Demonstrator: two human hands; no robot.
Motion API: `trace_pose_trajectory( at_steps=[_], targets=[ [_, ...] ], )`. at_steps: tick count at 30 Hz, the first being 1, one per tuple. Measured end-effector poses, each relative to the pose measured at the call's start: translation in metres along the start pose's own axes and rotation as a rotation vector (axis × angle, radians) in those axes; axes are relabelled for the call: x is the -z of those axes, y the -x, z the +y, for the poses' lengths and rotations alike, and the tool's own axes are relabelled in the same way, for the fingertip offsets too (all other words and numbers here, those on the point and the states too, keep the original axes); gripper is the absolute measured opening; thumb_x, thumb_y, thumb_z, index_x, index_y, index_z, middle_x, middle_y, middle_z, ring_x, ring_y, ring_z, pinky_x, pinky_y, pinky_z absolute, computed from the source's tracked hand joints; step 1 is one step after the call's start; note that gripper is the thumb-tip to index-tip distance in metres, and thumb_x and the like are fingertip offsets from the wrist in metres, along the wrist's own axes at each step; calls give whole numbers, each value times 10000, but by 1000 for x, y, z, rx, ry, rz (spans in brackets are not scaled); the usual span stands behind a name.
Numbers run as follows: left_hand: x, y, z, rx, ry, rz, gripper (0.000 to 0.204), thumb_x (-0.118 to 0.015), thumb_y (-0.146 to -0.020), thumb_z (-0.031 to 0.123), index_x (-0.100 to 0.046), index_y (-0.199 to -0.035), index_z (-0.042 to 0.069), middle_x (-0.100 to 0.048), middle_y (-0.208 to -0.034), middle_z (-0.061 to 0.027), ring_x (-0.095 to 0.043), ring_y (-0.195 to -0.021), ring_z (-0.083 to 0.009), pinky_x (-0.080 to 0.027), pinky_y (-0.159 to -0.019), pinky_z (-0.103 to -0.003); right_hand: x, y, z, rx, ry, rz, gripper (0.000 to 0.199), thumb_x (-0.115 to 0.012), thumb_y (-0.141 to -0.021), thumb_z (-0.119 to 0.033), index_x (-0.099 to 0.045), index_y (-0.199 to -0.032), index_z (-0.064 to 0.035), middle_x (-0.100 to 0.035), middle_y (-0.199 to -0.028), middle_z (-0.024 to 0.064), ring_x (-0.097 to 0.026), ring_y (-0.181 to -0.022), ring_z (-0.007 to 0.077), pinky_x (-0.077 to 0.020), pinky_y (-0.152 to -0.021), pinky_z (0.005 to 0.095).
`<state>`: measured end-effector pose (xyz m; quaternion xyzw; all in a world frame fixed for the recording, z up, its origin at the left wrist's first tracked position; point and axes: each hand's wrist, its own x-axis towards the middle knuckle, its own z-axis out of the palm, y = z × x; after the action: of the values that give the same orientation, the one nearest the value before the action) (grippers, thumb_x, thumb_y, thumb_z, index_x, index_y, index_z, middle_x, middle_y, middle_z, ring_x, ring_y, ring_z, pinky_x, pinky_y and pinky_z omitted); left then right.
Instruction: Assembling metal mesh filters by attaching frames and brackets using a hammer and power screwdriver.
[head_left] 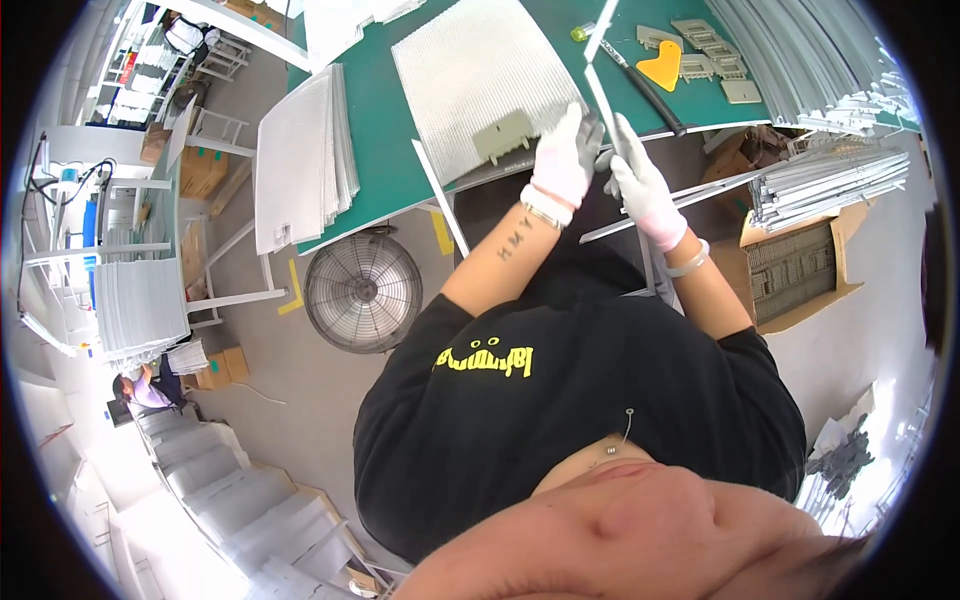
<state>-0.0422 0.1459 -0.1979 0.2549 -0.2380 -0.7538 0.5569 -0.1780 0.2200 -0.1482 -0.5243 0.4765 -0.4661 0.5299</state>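
Observation:
A thin white strip (599, 92), angled or jointed partway along, runs up from between my hands over the table. My right hand (645, 190), in a white glove with grey fingers, is closed on its lower end. My left hand (564, 158), gloved alike, is closed against the same end from the other side; its fingertips are partly hidden. Beside my left hand a beige plastic bracket (503, 136) lies at the near edge of a white ribbed panel (470, 65). A black-handled tool (652, 98) lies on the green table beyond my right hand.
On the table (375, 130) are a yellow scraper (660, 66), beige plastic pieces (708, 45) and stacked panels (305, 150). Bundled white strips (835, 185) rest above an open carton (795, 270) at right. A floor fan (363, 292) stands left of me. Another person (150, 390) is far left.

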Motion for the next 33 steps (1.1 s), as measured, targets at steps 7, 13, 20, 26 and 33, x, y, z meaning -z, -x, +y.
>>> trace_pose_trajectory(
  at_steps=[7, 13, 20, 26, 33],
  targets=[
    [-15, -32, 16, -62, 218, 93, 295, -550, -999, 128, -553, -1233, -52, -625, -1181, -141, -594, -1120, -259, -477, -1004, -401, -5, -18, 6, -44, -349, -71, 586, -447, -1033, -118, -245, -1579, -50, -527, -941, 33, -413, -601, 43, -479, -644, 226],
    [4, -47, 7, -264, -245, 20, 180, -624, -955, 105, -654, -1094, -6, -673, -1041, -89, -650, -990, -203, -522, -868, -337, -11, -8, 2, -108, -211, -35, 584, -489, -1030, -150, -283, -1566, -45, -536, -867, 29, -405, -554, 46, -464, -602, 213],
    [-8, -28, 11, -69, 84, -33, 239, -527, -999, 83, -593, -1198, -33, -654, -1134, -138, -650, -1040, -239, -540, -900, -350, 9, -51, -16, -85, -148, -106, 534, -505, -1030, -192, -375, -1519, -23, -590, -855, 39, -449, -541, 53, -452, -544, 208],
    [-35, 37, 17, 82, 129, 44, 383, -537, -1033, 242, -495, -1354, 37, -565, -1323, -116, -530, -1239, -252, -430, -1046, -436, 11, -124, -20, -133, 143, -183, 275, -623, -984, -269, -611, -1129, -37, -582, -844, -18, -511, -606, 58, -466, -576, 238],
    [92, 79, 160, -1191, -1861, 635, 256, -517, -976, 132, -653, -1077, -59, -669, -1044, -205, -641, -983, -350, -485, -934, -405, 16, -123, -8, -262, -426, -288, 92, -599, -974, -134, -527, -1006, -87, -463, -767, -46, -436, -596, 52, -494, -644, 257]
  ],
)
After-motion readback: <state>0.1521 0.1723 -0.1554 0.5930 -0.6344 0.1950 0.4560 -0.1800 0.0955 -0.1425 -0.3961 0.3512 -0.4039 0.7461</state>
